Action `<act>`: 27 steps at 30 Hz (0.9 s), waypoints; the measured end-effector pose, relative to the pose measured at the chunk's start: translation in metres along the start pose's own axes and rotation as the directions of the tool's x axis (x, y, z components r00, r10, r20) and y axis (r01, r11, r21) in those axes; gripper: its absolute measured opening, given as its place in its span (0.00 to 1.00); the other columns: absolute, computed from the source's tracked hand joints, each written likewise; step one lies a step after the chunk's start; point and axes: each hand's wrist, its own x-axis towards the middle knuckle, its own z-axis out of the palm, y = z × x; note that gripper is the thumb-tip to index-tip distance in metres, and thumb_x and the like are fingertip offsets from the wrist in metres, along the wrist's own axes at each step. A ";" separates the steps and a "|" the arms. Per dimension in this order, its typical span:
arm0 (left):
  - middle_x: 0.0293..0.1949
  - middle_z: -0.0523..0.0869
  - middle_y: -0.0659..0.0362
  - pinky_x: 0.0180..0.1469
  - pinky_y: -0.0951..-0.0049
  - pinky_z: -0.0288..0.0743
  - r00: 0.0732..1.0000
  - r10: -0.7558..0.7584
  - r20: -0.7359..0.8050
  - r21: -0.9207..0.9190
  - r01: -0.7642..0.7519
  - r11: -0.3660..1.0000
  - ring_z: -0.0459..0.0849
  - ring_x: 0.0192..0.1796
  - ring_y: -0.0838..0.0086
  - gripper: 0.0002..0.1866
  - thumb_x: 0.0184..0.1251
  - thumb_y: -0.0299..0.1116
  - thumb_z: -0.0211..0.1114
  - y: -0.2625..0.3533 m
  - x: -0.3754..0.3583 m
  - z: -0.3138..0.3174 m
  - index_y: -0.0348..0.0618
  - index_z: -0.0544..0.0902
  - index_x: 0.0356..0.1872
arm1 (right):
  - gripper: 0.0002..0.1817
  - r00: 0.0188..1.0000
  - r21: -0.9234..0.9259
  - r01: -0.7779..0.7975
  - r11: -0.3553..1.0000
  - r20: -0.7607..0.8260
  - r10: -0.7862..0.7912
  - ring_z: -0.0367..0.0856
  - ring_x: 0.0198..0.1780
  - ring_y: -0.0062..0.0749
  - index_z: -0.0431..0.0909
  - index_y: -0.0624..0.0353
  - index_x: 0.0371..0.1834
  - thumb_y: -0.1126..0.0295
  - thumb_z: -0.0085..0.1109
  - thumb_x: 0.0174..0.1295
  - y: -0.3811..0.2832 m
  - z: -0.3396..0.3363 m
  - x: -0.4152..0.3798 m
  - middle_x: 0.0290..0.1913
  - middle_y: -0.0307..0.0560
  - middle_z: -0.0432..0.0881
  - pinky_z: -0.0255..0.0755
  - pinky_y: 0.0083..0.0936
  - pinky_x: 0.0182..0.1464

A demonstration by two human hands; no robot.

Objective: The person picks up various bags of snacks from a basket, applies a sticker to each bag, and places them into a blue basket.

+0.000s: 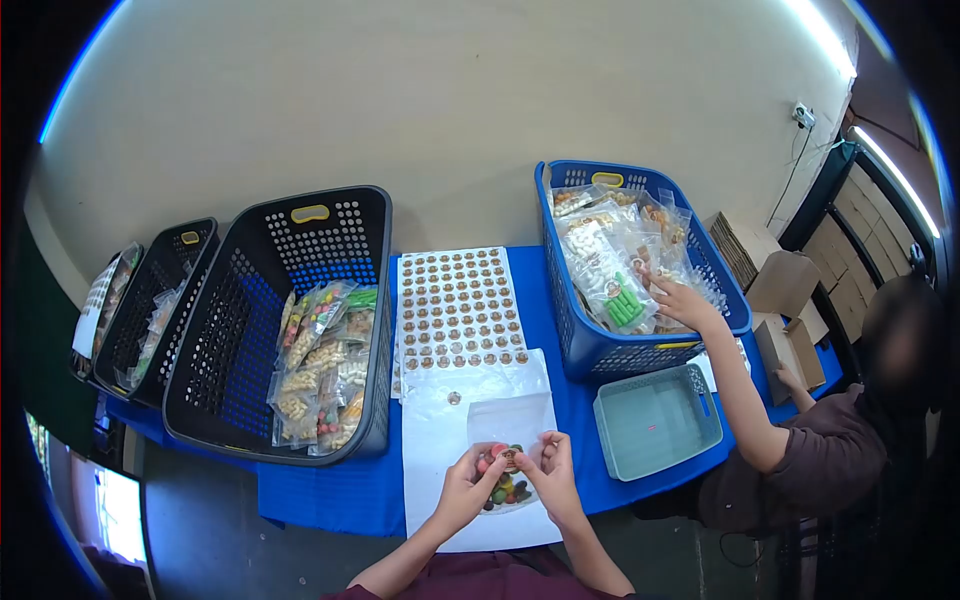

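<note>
Both hands hold a clear bag of colourful sweets (508, 492) over a white sheet (430, 480) at the table's front edge. My left hand (470, 487) grips the bag's left side, and my right hand (552, 480) grips its right side. Between my thumbs lies a small round brown sticker (511, 459) on the bag. Just beyond, a sheet of round stickers (460, 300) lies on the blue cloth. A single round sticker (454, 398) rests on the white sheet.
A dark basket (180, 400) with packets stands left, smaller baskets beyond it. At right are a blue basket (640, 350) full of packets, a pale green tray (658, 425) and cardboard boxes (790, 355). A co-worker's hand (680, 303) reaches into the blue basket.
</note>
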 end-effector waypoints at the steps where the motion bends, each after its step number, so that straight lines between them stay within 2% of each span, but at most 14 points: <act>1: 0.34 0.79 0.59 0.35 0.84 0.72 1.000 -0.013 0.021 -0.011 0.013 1.000 0.77 0.33 0.84 0.15 0.64 0.33 0.54 -0.001 0.002 0.002 0.32 0.71 0.46 | 0.22 0.999 0.068 -0.030 0.997 0.032 0.027 0.67 0.33 0.16 0.61 0.63 0.42 0.69 0.63 0.50 -0.003 -0.002 0.001 0.31 0.37 0.68 0.63 0.12 0.33; 5: 0.40 0.77 0.57 0.42 0.82 0.71 0.998 -0.035 0.054 -0.095 0.040 0.995 0.77 0.40 0.81 0.16 0.65 0.33 0.53 -0.006 0.008 0.018 0.33 0.68 0.49 | 0.18 0.980 0.015 -0.118 0.993 0.166 0.114 0.74 0.39 0.20 0.66 0.66 0.44 0.71 0.60 0.54 -0.025 -0.018 0.001 0.37 0.44 0.75 0.69 0.15 0.39; 9: 0.43 0.76 0.56 0.48 0.79 0.69 0.991 -0.062 0.122 -0.127 0.077 0.989 0.75 0.45 0.79 0.18 0.64 0.32 0.54 -0.003 0.017 0.033 0.33 0.66 0.51 | 0.12 0.990 0.021 -0.102 0.995 0.105 0.100 0.76 0.37 0.21 0.70 0.68 0.42 0.72 0.54 0.58 -0.030 -0.033 0.007 0.37 0.46 0.78 0.72 0.16 0.36; 12: 0.42 0.76 0.58 0.45 0.82 0.70 0.988 0.013 0.154 -0.151 0.011 0.988 0.74 0.44 0.82 0.18 0.64 0.30 0.53 -0.005 0.022 0.049 0.33 0.65 0.53 | 0.12 0.994 -0.020 -0.021 1.000 0.106 0.023 0.76 0.38 0.21 0.70 0.68 0.43 0.72 0.51 0.60 -0.022 -0.053 0.016 0.37 0.46 0.78 0.71 0.16 0.37; 15: 0.42 0.76 0.58 0.44 0.82 0.70 0.985 -0.008 0.170 -0.186 0.040 0.982 0.75 0.43 0.82 0.19 0.64 0.29 0.52 -0.004 0.028 0.063 0.34 0.64 0.54 | 0.12 0.991 0.020 -0.084 0.996 0.104 0.082 0.76 0.39 0.21 0.70 0.68 0.44 0.72 0.51 0.60 -0.027 -0.068 0.021 0.38 0.46 0.78 0.71 0.17 0.39; 18: 0.42 0.77 0.59 0.43 0.83 0.70 0.993 -0.038 0.114 -0.235 0.064 0.970 0.75 0.41 0.82 0.19 0.64 0.29 0.53 -0.004 0.032 0.078 0.35 0.64 0.54 | 0.13 0.971 0.252 -0.215 0.943 0.159 0.179 0.76 0.40 0.22 0.70 0.68 0.43 0.73 0.54 0.58 -0.033 -0.088 0.029 0.38 0.46 0.78 0.70 0.17 0.42; 21: 0.40 0.77 0.60 0.42 0.83 0.70 0.991 -0.029 0.130 -0.187 0.054 0.981 0.76 0.39 0.82 0.19 0.63 0.29 0.53 -0.015 0.037 0.093 0.36 0.65 0.54 | 0.14 0.985 0.016 -0.096 0.995 0.144 0.093 0.76 0.40 0.24 0.70 0.67 0.43 0.73 0.58 0.55 -0.043 -0.094 0.030 0.38 0.47 0.78 0.70 0.18 0.43; 22: 0.37 0.78 0.60 0.39 0.84 0.69 0.993 -0.050 0.104 -0.159 0.067 0.985 0.75 0.37 0.83 0.18 0.63 0.30 0.54 -0.020 0.039 0.097 0.36 0.67 0.53 | 0.15 0.990 -0.011 -0.066 0.998 0.120 0.067 0.77 0.40 0.24 0.71 0.67 0.41 0.73 0.61 0.52 -0.036 -0.100 0.034 0.37 0.47 0.79 0.71 0.19 0.43; 25: 0.35 0.78 0.61 0.38 0.84 0.69 0.988 0.047 0.145 0.018 -0.050 0.999 0.74 0.36 0.84 0.16 0.63 0.30 0.55 -0.022 0.045 0.110 0.37 0.69 0.51 | 0.13 0.970 0.050 -0.168 0.985 0.188 0.156 0.77 0.39 0.23 0.72 0.66 0.39 0.73 0.60 0.53 -0.036 -0.121 0.044 0.35 0.45 0.79 0.71 0.21 0.42; 26: 0.35 0.78 0.61 0.38 0.83 0.69 0.989 0.028 0.146 0.107 -0.044 0.993 0.74 0.36 0.84 0.16 0.62 0.31 0.56 -0.019 0.046 0.114 0.38 0.71 0.50 | 0.10 0.957 0.110 -0.232 0.966 0.203 0.207 0.77 0.37 0.22 0.73 0.65 0.37 0.73 0.59 0.54 -0.042 -0.126 0.043 0.33 0.44 0.80 0.71 0.20 0.41; 27: 0.35 0.79 0.61 0.38 0.83 0.69 0.988 0.014 0.157 0.134 -0.035 0.990 0.74 0.36 0.84 0.16 0.62 0.32 0.56 -0.016 0.048 0.119 0.39 0.71 0.50 | 0.10 0.963 0.135 -0.214 0.968 0.194 0.186 0.77 0.37 0.22 0.73 0.65 0.37 0.73 0.59 0.54 -0.039 -0.131 0.044 0.33 0.44 0.80 0.71 0.20 0.40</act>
